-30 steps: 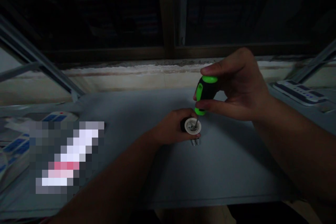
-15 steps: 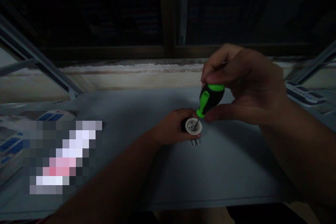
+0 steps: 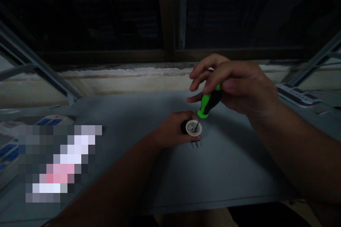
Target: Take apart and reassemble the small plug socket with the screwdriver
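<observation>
My left hand (image 3: 172, 129) is closed round a small black device with a round white-rimmed socket (image 3: 194, 127) facing up. Metal prongs (image 3: 195, 144) stick out from its near side. A stubby green and black screwdriver (image 3: 209, 102) slants down from my right hand (image 3: 237, 85), its thin shaft reaching into the socket. The thumb and fingertips of my right hand grip the handle's top, while other fingers stretch out to the left. Where exactly the tip rests inside the socket is too dim to tell.
Both hands are over a grey table (image 3: 226, 173). A white power strip (image 3: 298, 95) lies at the right, and others with blue sockets (image 3: 50, 120) at the left. A pixelated patch covers something at the front left. Metal frame bars rise on both sides before a dark window.
The fingers of my right hand have shifted on the screwdriver handle, some now stretched out to the left. The view has moved slightly. My left hand keeps its hold.
</observation>
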Action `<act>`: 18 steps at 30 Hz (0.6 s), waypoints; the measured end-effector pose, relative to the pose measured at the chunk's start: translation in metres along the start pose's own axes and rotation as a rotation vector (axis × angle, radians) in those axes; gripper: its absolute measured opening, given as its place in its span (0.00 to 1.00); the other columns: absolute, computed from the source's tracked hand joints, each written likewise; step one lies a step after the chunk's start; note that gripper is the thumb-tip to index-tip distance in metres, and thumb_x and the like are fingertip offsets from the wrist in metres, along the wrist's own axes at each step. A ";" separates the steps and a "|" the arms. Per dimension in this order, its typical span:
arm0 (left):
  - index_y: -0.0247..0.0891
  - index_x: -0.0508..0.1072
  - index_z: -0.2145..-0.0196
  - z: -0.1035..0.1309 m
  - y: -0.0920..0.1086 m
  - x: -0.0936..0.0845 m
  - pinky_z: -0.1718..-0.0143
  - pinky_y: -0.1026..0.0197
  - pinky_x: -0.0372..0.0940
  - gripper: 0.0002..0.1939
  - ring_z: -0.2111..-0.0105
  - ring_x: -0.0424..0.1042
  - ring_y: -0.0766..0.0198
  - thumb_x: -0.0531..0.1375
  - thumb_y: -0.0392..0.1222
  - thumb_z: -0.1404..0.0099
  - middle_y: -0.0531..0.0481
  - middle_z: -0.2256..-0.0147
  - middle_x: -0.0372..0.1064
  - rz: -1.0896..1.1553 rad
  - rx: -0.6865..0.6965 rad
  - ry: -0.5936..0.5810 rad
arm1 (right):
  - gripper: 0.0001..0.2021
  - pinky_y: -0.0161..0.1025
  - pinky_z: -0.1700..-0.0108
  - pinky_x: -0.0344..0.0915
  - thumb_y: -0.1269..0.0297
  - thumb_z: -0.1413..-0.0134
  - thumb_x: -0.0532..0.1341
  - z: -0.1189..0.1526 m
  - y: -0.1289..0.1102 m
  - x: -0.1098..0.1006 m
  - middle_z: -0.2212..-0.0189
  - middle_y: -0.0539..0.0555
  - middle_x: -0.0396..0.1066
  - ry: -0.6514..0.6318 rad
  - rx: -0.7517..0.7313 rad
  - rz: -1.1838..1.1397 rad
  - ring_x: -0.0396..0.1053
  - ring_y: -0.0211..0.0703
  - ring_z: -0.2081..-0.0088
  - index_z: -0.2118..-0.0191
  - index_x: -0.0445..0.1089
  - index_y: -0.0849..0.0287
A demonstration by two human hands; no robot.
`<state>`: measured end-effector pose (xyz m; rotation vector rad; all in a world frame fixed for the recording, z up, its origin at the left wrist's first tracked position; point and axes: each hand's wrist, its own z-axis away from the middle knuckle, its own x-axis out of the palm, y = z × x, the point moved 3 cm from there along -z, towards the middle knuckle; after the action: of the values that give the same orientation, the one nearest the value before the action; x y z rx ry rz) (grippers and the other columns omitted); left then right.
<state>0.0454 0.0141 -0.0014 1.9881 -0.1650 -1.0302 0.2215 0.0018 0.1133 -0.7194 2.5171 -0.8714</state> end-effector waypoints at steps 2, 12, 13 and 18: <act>0.37 0.73 0.62 0.000 0.001 -0.001 0.66 0.62 0.64 0.18 0.68 0.71 0.63 0.73 0.49 0.41 0.52 0.67 0.73 -0.004 0.009 0.004 | 0.07 0.41 0.58 0.79 0.64 0.39 0.67 -0.001 0.008 -0.001 0.57 0.54 0.73 0.064 -0.016 0.027 0.76 0.41 0.58 0.58 0.81 0.57; 0.38 0.73 0.61 0.001 0.000 0.001 0.66 0.62 0.64 0.17 0.68 0.70 0.63 0.72 0.49 0.41 0.52 0.67 0.72 0.021 0.014 0.014 | 0.08 0.43 0.55 0.78 0.58 0.41 0.67 -0.002 0.010 0.007 0.59 0.54 0.74 0.166 0.019 -0.050 0.75 0.44 0.58 0.61 0.81 0.55; 0.38 0.73 0.61 0.001 0.000 0.001 0.66 0.61 0.64 0.17 0.68 0.71 0.63 0.72 0.48 0.40 0.52 0.67 0.72 0.022 0.014 0.011 | 0.08 0.40 0.56 0.77 0.57 0.43 0.69 -0.001 0.011 0.007 0.59 0.53 0.72 0.181 0.027 0.012 0.74 0.42 0.59 0.60 0.81 0.53; 0.37 0.73 0.60 0.000 0.002 0.000 0.66 0.61 0.64 0.17 0.67 0.71 0.63 0.72 0.49 0.40 0.51 0.67 0.73 0.004 0.013 0.002 | 0.11 0.38 0.60 0.75 0.59 0.37 0.65 0.000 0.015 0.008 0.61 0.52 0.74 0.149 0.079 -0.002 0.74 0.40 0.63 0.51 0.78 0.54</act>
<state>0.0460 0.0130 -0.0004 1.9993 -0.1749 -1.0263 0.2098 0.0074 0.1018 -0.6543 2.5943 -1.0550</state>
